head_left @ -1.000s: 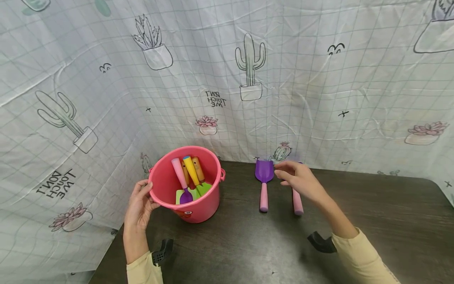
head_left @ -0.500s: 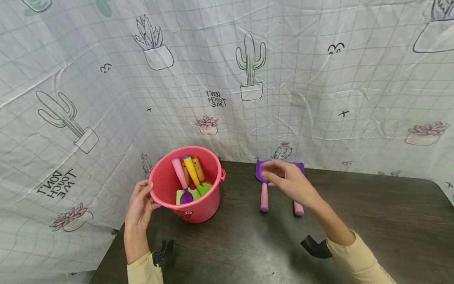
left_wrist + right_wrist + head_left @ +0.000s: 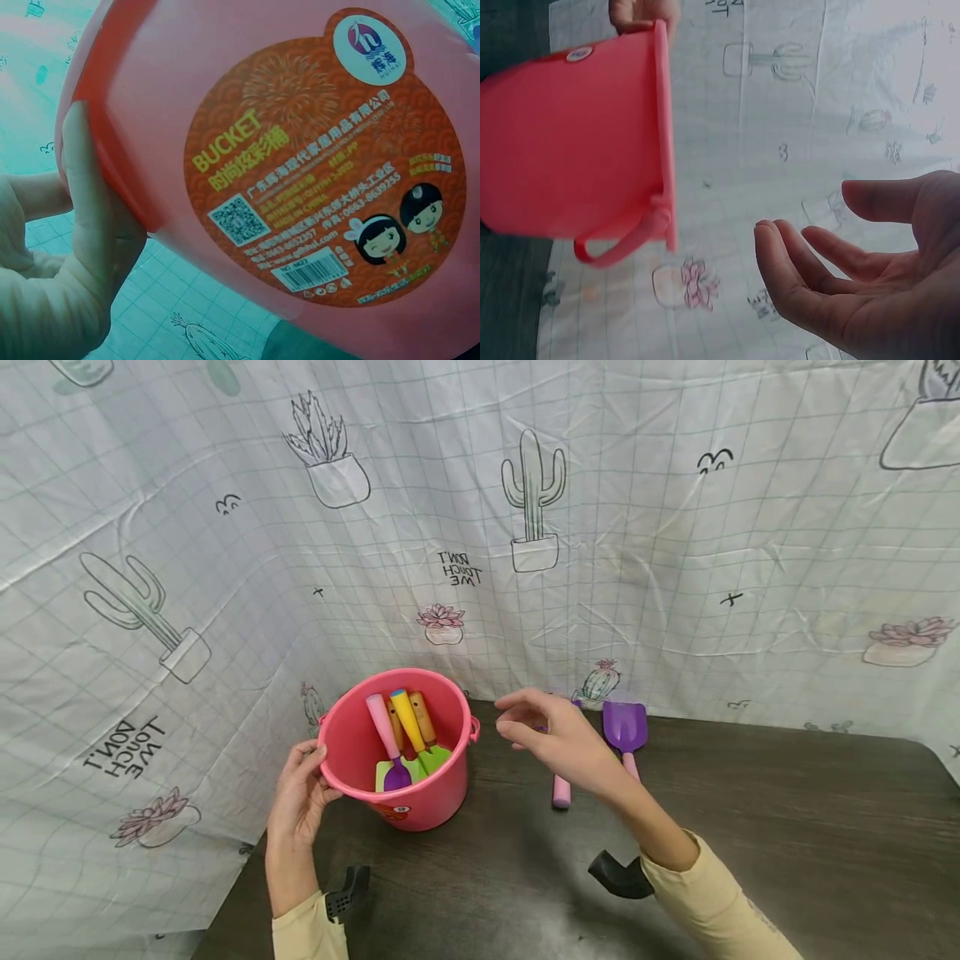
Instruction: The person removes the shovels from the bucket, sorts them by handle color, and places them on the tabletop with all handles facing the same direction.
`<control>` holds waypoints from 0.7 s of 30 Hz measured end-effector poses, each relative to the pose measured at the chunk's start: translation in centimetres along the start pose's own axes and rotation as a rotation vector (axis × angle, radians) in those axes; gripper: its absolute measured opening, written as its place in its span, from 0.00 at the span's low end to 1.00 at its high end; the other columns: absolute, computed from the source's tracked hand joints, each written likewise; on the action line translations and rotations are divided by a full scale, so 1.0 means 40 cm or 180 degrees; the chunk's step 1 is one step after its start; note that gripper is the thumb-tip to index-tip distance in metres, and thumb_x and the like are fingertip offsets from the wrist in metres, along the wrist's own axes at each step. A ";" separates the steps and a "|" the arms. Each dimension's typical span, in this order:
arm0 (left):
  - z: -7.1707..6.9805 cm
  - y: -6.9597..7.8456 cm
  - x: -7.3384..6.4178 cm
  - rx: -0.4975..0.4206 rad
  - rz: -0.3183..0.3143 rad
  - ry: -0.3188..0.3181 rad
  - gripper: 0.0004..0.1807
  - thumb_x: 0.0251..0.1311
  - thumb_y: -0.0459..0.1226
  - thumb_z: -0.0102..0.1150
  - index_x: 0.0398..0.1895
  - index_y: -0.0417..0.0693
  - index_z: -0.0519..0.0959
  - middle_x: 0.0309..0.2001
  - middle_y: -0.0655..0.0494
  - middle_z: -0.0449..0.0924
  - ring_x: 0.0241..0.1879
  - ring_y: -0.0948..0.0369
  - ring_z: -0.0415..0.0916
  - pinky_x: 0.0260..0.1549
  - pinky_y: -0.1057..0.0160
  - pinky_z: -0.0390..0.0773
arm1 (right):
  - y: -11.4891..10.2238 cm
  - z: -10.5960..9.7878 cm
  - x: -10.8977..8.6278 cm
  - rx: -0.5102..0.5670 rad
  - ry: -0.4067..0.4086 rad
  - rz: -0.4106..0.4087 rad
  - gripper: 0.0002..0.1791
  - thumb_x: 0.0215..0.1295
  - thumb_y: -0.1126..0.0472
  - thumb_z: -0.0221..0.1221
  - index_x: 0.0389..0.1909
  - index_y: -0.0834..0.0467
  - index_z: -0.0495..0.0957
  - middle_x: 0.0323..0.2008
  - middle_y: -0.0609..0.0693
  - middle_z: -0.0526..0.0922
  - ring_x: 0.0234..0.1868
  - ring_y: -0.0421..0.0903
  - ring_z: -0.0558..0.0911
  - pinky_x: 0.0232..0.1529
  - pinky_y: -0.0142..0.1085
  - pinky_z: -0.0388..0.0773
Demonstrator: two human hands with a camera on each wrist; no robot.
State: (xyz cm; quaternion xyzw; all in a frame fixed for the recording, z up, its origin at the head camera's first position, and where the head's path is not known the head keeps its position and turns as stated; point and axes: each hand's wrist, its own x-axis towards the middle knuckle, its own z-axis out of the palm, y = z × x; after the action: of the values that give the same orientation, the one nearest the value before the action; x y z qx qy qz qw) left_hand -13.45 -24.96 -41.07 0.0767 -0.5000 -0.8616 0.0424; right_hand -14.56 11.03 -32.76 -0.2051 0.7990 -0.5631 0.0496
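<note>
My left hand (image 3: 296, 793) grips the rim of a pink bucket (image 3: 442, 797) at its left side, and the bucket leans toward me. Inside it lie a pink-handled purple scoop (image 3: 384, 727), a yellow-handled green tool (image 3: 407, 720) and wooden-handled tools (image 3: 423, 718). In the left wrist view, fingers hold the rim beside a printed orange label (image 3: 322, 172). Above the table, right of the bucket, hovers my right hand (image 3: 562, 739), fingers loosely bent around nothing. Beneath it, a toy shovel shows its pink handle (image 3: 561, 792), its blade mostly hidden. Another purple shovel (image 3: 625, 725) lies farther right.
A dark wooden table (image 3: 750, 810) carries everything. White cloth (image 3: 645, 568) printed with cacti hangs along the back and left sides. The bucket's carrying handle (image 3: 622, 244) hangs at its right side.
My right hand has moved left, from over the right shovel across the other one toward the bucket, uncovering the right shovel's blade. The left hand and bucket hold still.
</note>
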 end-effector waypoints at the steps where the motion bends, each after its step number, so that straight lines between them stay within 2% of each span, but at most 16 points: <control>1: 0.000 0.000 0.000 0.0016 -0.0004 0.0009 0.05 0.79 0.34 0.49 0.51 0.44 0.66 0.35 0.51 0.83 0.25 0.61 0.86 0.23 0.66 0.86 | -0.005 0.009 0.004 -0.0006 0.0002 -0.0004 0.18 0.73 0.62 0.62 0.60 0.62 0.78 0.48 0.54 0.86 0.43 0.47 0.86 0.48 0.44 0.86; 10: 0.007 0.005 0.000 -0.0015 0.0038 0.0010 0.03 0.79 0.33 0.49 0.45 0.41 0.71 0.35 0.50 0.82 0.27 0.61 0.87 0.24 0.67 0.86 | -0.026 0.086 0.043 -0.0011 0.0013 -0.0065 0.20 0.69 0.63 0.65 0.60 0.61 0.77 0.43 0.49 0.86 0.45 0.45 0.85 0.48 0.42 0.83; 21: 0.007 0.000 -0.003 -0.0059 0.0027 0.0033 0.05 0.79 0.34 0.49 0.45 0.41 0.72 0.35 0.50 0.83 0.29 0.60 0.87 0.24 0.67 0.86 | -0.019 0.176 0.121 -0.0038 -0.0104 0.0074 0.21 0.66 0.63 0.68 0.58 0.64 0.78 0.42 0.53 0.86 0.44 0.47 0.85 0.45 0.37 0.85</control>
State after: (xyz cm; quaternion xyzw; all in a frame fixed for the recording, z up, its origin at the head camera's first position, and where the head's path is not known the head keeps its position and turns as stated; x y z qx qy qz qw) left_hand -13.40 -24.69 -40.93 0.0786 -0.4921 -0.8656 0.0494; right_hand -16.56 2.78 -33.85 -0.2053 0.8038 -0.5542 0.0679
